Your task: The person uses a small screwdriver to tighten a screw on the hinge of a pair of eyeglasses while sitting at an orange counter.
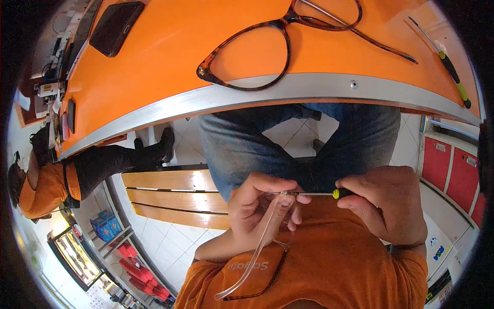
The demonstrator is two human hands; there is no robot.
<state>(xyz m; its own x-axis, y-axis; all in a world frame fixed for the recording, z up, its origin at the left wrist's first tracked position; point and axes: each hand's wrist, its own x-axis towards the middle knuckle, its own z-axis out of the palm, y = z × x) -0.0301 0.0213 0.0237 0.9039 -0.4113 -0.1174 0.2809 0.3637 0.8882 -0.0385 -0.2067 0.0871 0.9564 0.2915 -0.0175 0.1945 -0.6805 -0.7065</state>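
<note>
My left hand [247,206] is closed around a pair of eyeglasses [256,257], held above my lap close to my orange shirt. One clear temple arm slants down toward me, and a dark one hangs beside it. Closed around the black and yellow handle of a thin screwdriver [336,194] is my right hand [391,206]. Its shaft lies level and points left, with the tip at the hinge end of the glasses. My left fingers partly cover the tip and the front of the frame, so I cannot tell whether it sits in a screw.
On the orange table [170,77] ahead lie tortoiseshell eyeglasses [288,46], near its metal edge. A second screwdriver [449,68] rests at the right, a black phone [116,28] at the far left. A wooden slatted bench [170,195] is below; another person [56,185] is at the left.
</note>
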